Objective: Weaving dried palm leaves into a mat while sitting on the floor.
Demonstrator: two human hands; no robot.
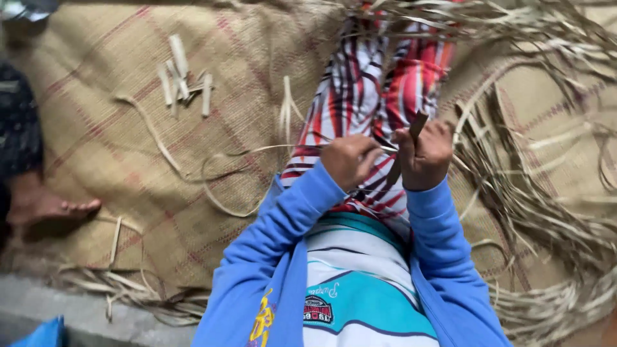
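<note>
Fingers of both hands closed: left hand [348,160] pinches reed strip [257,151], right hand [425,156] grips stick [416,125]; woven mat [116,141] underneath.

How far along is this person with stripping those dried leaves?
Done: short cut pieces lie on the woven mat. In hand: the left hand pinches a thin leaf strip while the right hand holds a dark tool against it. Left: a large heap of loose strips at the right.
</note>
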